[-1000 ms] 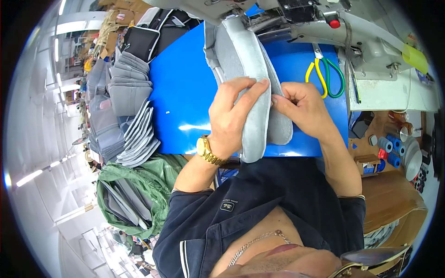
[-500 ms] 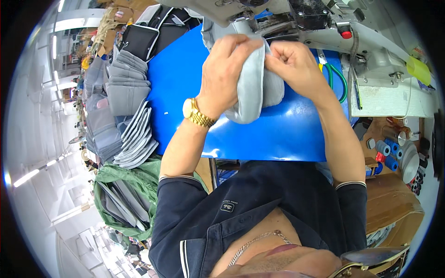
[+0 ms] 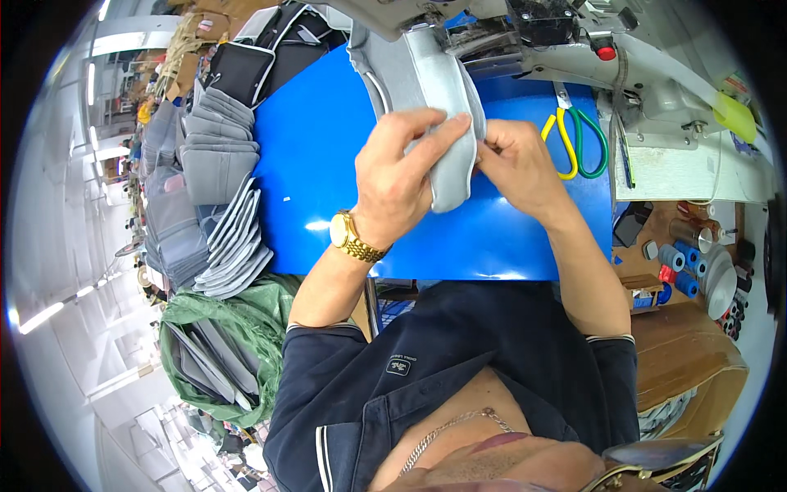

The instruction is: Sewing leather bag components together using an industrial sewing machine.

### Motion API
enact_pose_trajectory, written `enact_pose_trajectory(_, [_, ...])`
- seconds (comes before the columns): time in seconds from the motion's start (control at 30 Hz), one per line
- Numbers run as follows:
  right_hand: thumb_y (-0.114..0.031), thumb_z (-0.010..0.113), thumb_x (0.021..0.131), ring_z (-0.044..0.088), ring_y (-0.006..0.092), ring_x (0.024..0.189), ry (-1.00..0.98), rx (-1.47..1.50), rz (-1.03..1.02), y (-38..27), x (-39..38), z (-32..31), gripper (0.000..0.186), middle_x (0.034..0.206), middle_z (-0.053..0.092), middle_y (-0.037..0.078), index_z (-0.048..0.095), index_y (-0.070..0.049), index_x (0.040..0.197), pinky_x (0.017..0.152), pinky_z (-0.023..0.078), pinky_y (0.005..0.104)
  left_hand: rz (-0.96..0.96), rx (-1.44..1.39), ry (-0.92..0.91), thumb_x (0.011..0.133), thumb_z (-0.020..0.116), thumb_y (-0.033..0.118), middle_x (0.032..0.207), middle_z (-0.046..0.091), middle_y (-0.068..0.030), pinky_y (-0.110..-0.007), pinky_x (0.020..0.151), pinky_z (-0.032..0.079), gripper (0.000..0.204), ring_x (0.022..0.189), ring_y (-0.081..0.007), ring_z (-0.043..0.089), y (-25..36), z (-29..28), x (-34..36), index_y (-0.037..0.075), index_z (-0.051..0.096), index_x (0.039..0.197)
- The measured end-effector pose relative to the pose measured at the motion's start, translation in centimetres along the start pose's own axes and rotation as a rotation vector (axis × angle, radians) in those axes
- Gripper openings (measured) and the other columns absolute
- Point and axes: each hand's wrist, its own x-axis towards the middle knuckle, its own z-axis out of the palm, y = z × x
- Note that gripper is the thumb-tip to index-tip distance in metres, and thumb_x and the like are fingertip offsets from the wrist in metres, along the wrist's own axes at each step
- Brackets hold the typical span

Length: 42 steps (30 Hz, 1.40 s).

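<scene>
Grey fabric piece lies on the blue table beneath the sewing machine; left hand and right hand both pinch its near end. Scissors rest just beside the right hand.

Fabric piece on table; scissors right.

Left hand covers the middle of the grey fabric piece; right hand fingertips hidden behind it. Fabric's 12 o'clock end disappears under the sewing machine. Thread spools at 3 o'clock too small to tell.
</scene>
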Motion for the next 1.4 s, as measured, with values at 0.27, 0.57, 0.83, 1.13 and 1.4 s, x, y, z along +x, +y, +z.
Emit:
enact_pose_trajectory(0.27, [-0.018, 0.061, 0.090, 0.066, 0.0139, 0.064, 0.010, 0.011, -0.050, 1.0, 3.8, -0.1, 0.025, 0.068, 0.068, 0.010, 0.067, 0.004, 0.082, 0.059, 0.050, 0.0286, 0.042, 0.092, -0.105, 0.066, 0.060, -0.006, 0.101, 0.063, -0.0072, -0.034, 0.072, 0.052, 0.050, 0.088, -0.0270, 0.062, -3.1, 0.3, 2.6, 0.015, 0.070, 0.110])
enact_pose_trajectory(0.57, [-0.021, 0.068, 0.082, 0.061, 0.0199, 0.054, 0.210, 0.107, -0.026, 3.4, 4.8, 2.2, 0.025, 0.061, 0.061, 0.016, 0.066, 0.003, 0.078, 0.051, 0.045, 0.0335, 0.152, 0.094, -0.043, 0.062, 0.062, -0.007, 0.099, 0.061, -0.0070, -0.034, 0.070, 0.052, 0.051, 0.089, -0.0257, 0.060, -3.1, 0.4, 2.2, 0.013, 0.069, 0.109])
enact_pose_trajectory(0.83, [-0.021, 0.065, 0.085, 0.053, 0.0178, 0.051, 0.227, 0.143, -0.122, 4.2, 4.8, 2.8, 0.028, 0.057, 0.056, 0.014, 0.061, 0.003, 0.071, 0.050, 0.042, 0.0320, 0.191, 0.085, -0.027, 0.065, 0.063, -0.004, 0.098, 0.064, -0.0060, -0.034, 0.069, 0.053, 0.046, 0.085, -0.0259, 0.063, -3.8, 0.9, 2.9, 0.013, 0.070, 0.107])
enact_pose_trajectory(1.13, [-0.018, 0.064, 0.084, 0.060, 0.0248, 0.052, 0.251, -0.142, -0.133, 1.5, 4.3, 2.1, 0.026, 0.060, 0.059, 0.017, 0.059, 0.003, 0.069, 0.051, 0.044, 0.0362, 0.245, 0.140, -0.117, 0.067, 0.065, -0.001, 0.099, 0.065, -0.0041, -0.034, 0.073, 0.053, 0.044, 0.088, -0.0255, 0.062, -4.3, -0.3, 5.0, 0.015, 0.070, 0.107])
enact_pose_trajectory(1.4, [-0.020, 0.063, 0.084, 0.057, 0.0282, 0.051, 0.108, -0.027, -0.053, 1.2, 4.4, -0.2, 0.028, 0.058, 0.056, 0.018, 0.058, 0.003, 0.069, 0.052, 0.043, 0.0381, 0.276, 0.183, -0.113, 0.063, 0.066, -0.003, 0.106, 0.063, -0.0069, -0.037, 0.076, 0.050, 0.048, 0.092, -0.0286, 0.059, -4.8, 0.2, 5.2, 0.017, 0.069, 0.107])
